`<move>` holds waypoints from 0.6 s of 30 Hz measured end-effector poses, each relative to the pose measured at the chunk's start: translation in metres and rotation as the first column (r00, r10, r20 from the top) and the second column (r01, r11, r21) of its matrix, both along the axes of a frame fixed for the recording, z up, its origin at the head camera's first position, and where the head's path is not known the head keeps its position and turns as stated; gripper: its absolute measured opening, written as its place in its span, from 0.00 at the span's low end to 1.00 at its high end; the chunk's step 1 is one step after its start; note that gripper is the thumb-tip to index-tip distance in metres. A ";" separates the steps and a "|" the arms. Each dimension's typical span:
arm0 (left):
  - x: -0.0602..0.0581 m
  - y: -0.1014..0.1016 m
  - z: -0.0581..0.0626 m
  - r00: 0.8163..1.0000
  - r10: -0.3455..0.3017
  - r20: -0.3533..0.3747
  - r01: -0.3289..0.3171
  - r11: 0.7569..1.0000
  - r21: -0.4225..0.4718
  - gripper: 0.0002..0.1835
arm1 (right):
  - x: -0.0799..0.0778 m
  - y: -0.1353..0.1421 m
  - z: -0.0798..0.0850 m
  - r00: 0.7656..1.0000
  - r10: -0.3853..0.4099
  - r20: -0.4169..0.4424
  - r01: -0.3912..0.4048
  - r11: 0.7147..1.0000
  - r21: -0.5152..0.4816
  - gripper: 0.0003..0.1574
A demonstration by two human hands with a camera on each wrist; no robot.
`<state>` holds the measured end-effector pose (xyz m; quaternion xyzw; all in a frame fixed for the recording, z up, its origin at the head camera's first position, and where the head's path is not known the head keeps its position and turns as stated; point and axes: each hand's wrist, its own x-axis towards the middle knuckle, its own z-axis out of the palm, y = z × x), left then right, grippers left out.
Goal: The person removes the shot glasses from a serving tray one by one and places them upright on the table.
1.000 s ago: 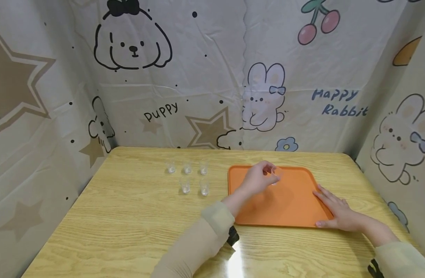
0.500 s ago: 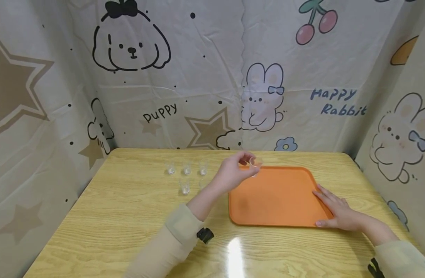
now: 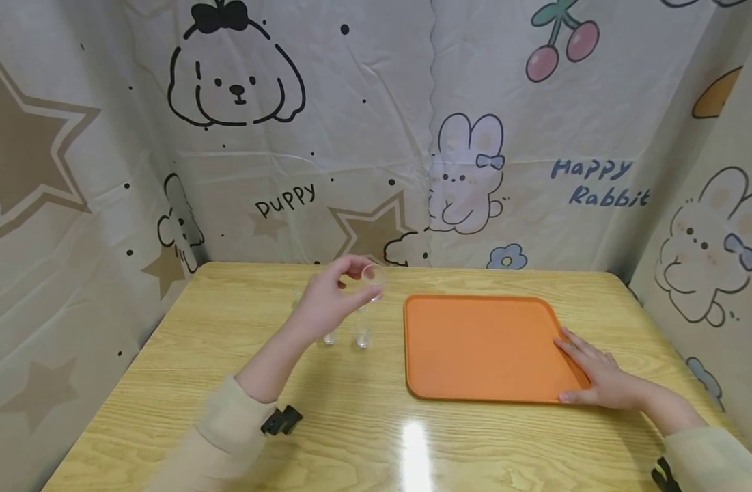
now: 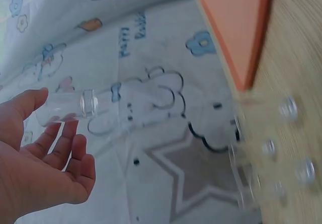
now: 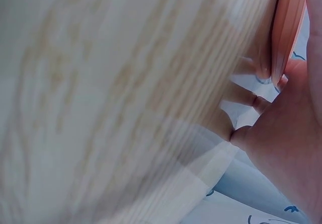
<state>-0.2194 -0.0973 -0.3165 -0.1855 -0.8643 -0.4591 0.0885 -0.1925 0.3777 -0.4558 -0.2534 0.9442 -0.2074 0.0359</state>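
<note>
My left hand (image 3: 323,301) pinches a small clear shot glass (image 3: 373,275) between thumb and fingers, raised above the table left of the orange tray (image 3: 492,348). In the left wrist view the held shot glass (image 4: 68,107) has a thick base pointing away from the palm. Below the hand stand more shot glasses (image 3: 363,337), some hidden behind it in the head view; several bases (image 4: 289,109) show in the left wrist view. My right hand (image 3: 603,376) rests at the tray's front right corner, fingers along the right rim and thumb at the front rim.
The tray lies flat on a wood-grain table (image 3: 228,410), its surface bare. Printed cloth (image 3: 376,137) hangs behind the table and along both sides.
My left hand has carried the shot glass leftward, from above the tray to above the standing shot glasses. The right hand and the tray stay where they were.
</note>
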 end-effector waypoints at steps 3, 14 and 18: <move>0.000 -0.024 -0.003 0.999 0.039 -0.017 -0.039 0.999 -0.018 0.20 | -0.001 0.001 -0.001 1.000 -0.005 0.001 0.005 1.000 0.001 0.56; -0.002 -0.092 -0.046 0.985 0.165 0.047 -0.158 0.979 -0.128 0.22 | -0.002 -0.001 0.001 1.000 -0.006 0.006 0.006 1.000 0.006 0.56; -0.006 -0.105 -0.069 0.975 0.189 0.114 -0.172 0.975 -0.140 0.23 | 0.000 0.000 0.000 1.000 -0.009 0.005 0.009 1.000 -0.002 0.56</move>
